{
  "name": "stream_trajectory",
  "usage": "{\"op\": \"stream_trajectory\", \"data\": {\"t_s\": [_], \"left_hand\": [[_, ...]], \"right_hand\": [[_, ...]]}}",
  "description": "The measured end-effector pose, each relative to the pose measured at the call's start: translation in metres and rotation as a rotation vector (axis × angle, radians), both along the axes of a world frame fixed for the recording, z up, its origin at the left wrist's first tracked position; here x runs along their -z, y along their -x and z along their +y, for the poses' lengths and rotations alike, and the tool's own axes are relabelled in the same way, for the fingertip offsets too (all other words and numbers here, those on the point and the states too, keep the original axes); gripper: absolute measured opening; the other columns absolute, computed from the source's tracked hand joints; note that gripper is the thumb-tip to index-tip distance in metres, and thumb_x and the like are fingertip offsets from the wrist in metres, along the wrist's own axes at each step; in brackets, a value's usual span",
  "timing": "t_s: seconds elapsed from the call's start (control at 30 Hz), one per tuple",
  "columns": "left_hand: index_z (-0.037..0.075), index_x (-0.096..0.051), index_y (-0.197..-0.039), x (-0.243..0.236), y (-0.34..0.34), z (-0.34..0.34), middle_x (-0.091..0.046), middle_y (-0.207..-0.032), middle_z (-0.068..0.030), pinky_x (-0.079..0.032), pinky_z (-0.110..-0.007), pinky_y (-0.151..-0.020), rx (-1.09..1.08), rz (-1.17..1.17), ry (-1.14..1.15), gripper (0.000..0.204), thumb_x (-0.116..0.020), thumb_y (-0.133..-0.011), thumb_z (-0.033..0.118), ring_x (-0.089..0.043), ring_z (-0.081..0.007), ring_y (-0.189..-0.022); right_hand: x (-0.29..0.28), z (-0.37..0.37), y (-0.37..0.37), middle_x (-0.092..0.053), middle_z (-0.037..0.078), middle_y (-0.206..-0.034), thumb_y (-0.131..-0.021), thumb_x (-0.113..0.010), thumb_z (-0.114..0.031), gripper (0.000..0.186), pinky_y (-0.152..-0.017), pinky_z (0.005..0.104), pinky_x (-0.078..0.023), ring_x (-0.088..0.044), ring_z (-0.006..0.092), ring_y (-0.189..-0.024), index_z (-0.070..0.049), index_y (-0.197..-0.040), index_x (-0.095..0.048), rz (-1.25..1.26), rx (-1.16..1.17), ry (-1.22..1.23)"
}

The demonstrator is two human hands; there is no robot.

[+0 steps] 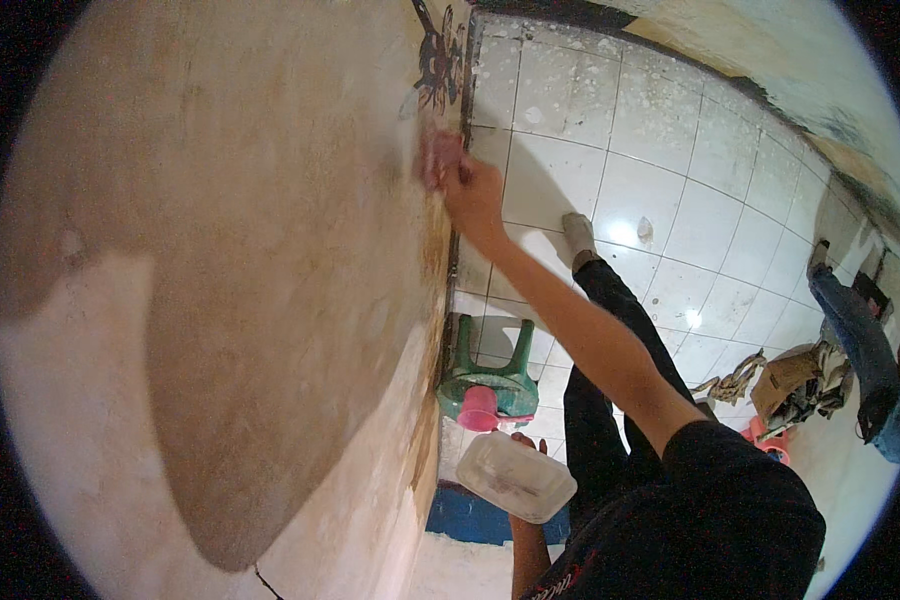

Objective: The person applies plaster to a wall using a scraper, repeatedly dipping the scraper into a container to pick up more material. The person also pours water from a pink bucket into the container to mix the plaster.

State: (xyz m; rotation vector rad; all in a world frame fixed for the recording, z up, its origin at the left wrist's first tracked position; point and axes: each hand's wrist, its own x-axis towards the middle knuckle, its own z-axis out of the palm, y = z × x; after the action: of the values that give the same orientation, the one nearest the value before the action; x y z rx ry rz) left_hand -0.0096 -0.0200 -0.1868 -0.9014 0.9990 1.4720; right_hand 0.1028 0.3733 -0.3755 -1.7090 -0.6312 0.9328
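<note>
My right hand (pixel 473 200) is raised to the tan wall (pixel 300 200), its fingers closed round a pinkish flat piece (pixel 438 155) pressed to the surface. Motion blurs that piece, so its kind is unclear. Just beyond it on the wall is a dark, flaking patch (pixel 438 60). Lower down, my left hand (pixel 527 441) holds a whitish translucent plastic tub (pixel 518 478) with rounded corners, tilted and marked with pale residue. Most of the left hand is hidden behind the tub; a few fingertips show over its far rim.
Beside the wall stands a green plastic stool (pixel 500 385) with a pink cup (pixel 478 408) on it. Stained white tiles (pixel 640 190) cover the floor. On the right are a cardboard box (pixel 785 380), crumpled cloths, a pink container (pixel 770 440) and a person's jeans-clad leg (pixel 855 330).
</note>
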Motion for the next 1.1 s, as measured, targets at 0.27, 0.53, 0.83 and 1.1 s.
{"op": "stream_trajectory", "data": {"t_s": [0.27,0.53,0.83,1.1], "left_hand": [[0.025,-0.036,-0.144,0.005,0.014,-0.028,-0.049,-0.129,-0.0108,-0.019,-0.052,-0.115,0.147,0.071,0.056,0.055,-0.043,-0.094,0.046,-0.045,-0.0235,-0.125],[0.019,-0.037,-0.143,-0.006,-0.001,0.002,-0.049,-0.131,-0.0117,-0.020,-0.053,-0.115,0.244,0.146,0.055,0.056,-0.041,-0.094,0.046,-0.046,-0.0262,-0.124],[0.017,-0.037,-0.141,0.012,0.008,-0.018,-0.047,-0.136,-0.0122,-0.020,-0.053,-0.116,0.179,0.054,0.039,0.055,-0.039,-0.095,0.046,-0.044,-0.0254,-0.129],[0.016,-0.036,-0.142,0.022,0.018,-0.030,-0.047,-0.137,-0.0104,-0.020,-0.053,-0.116,0.196,0.059,0.030,0.056,-0.037,-0.096,0.047,-0.044,-0.0243,-0.128]], "right_hand": [[-0.040,-0.026,0.069,-0.056,0.025,-0.070,-0.089,-0.054,-0.015,0.020,-0.054,0.0382,-0.046,-0.059,0.0318,-0.054,0.001,-0.094,-0.065,-0.116,-0.178,-0.197],[-0.075,-0.008,-0.003,-0.056,0.019,-0.062,-0.087,-0.054,-0.009,0.023,-0.053,0.0321,-0.044,-0.050,0.0145,-0.051,0.000,-0.106,-0.065,-0.041,-0.118,0.038],[-0.178,-0.047,0.045,-0.064,0.022,-0.078,-0.082,-0.058,-0.010,0.019,-0.056,0.0366,-0.048,-0.065,0.0357,-0.065,-0.003,-0.097,-0.067,0.180,-0.205,-0.319],[0.025,0.031,-0.017,-0.060,0.022,-0.060,-0.099,-0.044,-0.030,0.040,-0.049,0.0454,-0.046,-0.061,0.0377,-0.054,0.002,-0.085,-0.063,-0.007,-0.146,0.144]]}}
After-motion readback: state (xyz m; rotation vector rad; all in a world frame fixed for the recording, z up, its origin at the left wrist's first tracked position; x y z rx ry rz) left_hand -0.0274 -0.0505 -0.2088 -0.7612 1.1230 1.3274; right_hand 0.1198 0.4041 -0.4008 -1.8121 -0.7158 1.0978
